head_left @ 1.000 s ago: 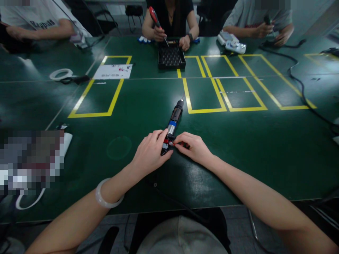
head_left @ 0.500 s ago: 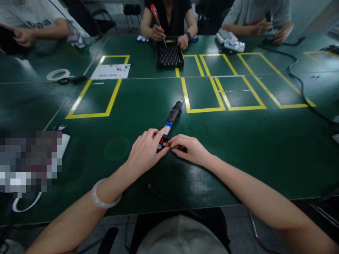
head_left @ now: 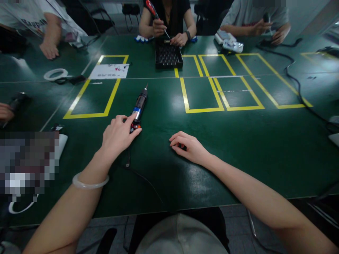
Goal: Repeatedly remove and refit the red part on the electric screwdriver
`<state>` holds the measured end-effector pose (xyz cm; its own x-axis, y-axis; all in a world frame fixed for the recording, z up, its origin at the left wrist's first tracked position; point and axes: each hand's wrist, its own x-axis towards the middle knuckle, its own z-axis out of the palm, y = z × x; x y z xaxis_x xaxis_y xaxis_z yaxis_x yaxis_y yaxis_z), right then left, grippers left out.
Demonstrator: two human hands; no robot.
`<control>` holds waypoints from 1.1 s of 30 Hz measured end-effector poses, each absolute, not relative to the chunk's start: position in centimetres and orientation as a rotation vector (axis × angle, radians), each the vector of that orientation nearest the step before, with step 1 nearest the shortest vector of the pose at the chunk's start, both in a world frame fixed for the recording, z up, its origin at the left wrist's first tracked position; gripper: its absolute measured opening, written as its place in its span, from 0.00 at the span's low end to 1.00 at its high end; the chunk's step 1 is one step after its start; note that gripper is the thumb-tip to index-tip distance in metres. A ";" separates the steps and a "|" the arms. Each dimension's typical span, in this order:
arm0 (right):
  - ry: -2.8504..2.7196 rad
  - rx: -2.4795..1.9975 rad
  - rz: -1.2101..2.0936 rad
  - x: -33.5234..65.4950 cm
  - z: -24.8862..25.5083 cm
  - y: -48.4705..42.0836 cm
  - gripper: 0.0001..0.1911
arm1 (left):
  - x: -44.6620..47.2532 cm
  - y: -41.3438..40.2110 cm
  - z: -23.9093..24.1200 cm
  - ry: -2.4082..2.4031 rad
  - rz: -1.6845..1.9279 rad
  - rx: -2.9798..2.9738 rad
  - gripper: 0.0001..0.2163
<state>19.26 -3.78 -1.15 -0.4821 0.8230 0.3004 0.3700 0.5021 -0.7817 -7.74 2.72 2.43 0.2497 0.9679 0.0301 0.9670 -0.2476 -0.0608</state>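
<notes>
A pen-shaped electric tool (head_left: 139,104) with a black body, a blue band and a thin tip lies on the green table (head_left: 164,120), pointing away from me. My left hand (head_left: 118,135) grips its near end, fingers wrapped round the red and black part. Its thin black cord (head_left: 143,178) trails back to the near table edge. My right hand (head_left: 186,147) rests on the table to the right, apart from the tool, with fingers curled over a small dark thing I cannot make out.
Yellow tape rectangles (head_left: 197,95) mark the table. A black tray (head_left: 168,56) stands at the far side, where a person works with a red screwdriver (head_left: 151,8). A white paper (head_left: 109,71) and a tape roll (head_left: 55,74) lie far left. A black cable (head_left: 298,83) runs along the right.
My left hand has slid the tool to the left across the table. My right hand has let go of it and stayed in place.
</notes>
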 end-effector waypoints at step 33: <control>-2.107 -1.010 0.876 19.2 -0.7 -3.7 0.04 | -20.0 7.7 1.5 -2.330 -0.162 -1.873 0.24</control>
<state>19.24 -3.73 -0.67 -0.5036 0.8261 0.2529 0.4031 0.4836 -0.7770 -20.02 7.71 1.54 -0.2106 0.9605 0.1817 0.9764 0.2157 -0.0083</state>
